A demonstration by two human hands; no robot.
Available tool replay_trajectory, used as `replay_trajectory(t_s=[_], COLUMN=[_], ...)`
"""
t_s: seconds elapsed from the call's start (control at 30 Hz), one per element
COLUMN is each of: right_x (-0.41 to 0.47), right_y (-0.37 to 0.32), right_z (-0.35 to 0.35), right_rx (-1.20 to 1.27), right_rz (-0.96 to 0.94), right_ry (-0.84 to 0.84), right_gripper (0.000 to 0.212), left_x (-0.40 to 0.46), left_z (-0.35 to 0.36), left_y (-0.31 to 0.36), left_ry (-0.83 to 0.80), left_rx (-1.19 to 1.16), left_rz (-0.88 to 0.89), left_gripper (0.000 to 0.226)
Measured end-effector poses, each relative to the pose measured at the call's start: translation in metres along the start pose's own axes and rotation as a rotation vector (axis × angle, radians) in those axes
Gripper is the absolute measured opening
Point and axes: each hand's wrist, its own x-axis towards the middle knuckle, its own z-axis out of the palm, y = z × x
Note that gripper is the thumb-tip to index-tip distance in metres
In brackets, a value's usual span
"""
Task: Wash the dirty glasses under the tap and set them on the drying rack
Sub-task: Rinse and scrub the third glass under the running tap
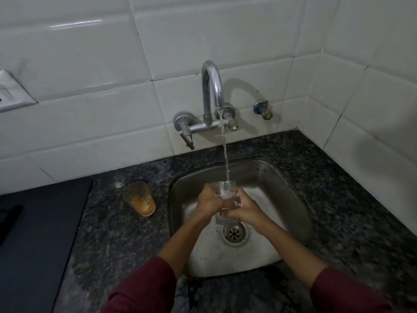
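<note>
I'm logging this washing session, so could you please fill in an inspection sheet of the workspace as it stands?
Surface: dark speckled counter around a steel sink.
Job's things: clear glass upright under the running tap; dirty glass with orange residue standing left of the sink; drying rack not seen.
Clutter: dark flat slab at the left.
Grippers: left hand and right hand both grip the clear glass.
Cables: nothing seen.
Surroundings: white tiled wall, small valve, socket plate.

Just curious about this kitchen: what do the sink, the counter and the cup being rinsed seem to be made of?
Sink: brushed stainless steel by its dull grey sheen. Counter: probably polished granite, dark and speckled. Cup, gripped by the left hand and right hand: clear, so glass or perhaps plastic.
</note>
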Motion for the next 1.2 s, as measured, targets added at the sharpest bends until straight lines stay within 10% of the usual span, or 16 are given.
replay_trajectory(t_s=[0.33, 0.7, 0.9, 1.2], right_x=[-0.003, 0.016, 0.01, -0.004], right_y=[-0.021, -0.047, -0.054, -0.085], right_z=[-0.041, -0.042, -0.056, -0.077], right_rx=[-0.418, -0.448, -0.735, -1.102], right_rz=[-0.23, -0.212, -0.155, -0.198], right_ry=[0.178, 0.083, 0.023, 0.002], right_gripper=[0.079, 0.09, 0.104, 0.06], left_x=[0.01, 0.057, 0.07, 0.06], left_z=[-0.02, -0.049, -0.056, -0.056], left_y=[0.028, 0.086, 0.082, 0.078], left_ry=[-0.268, 0.447, 0.493, 0.464], left_rx=[-0.28, 0.166, 0.328, 0.624], left_rz=[0.007, 0.18, 0.161, 0.219], left_gripper=[0.107, 0.043, 0.023, 0.033])
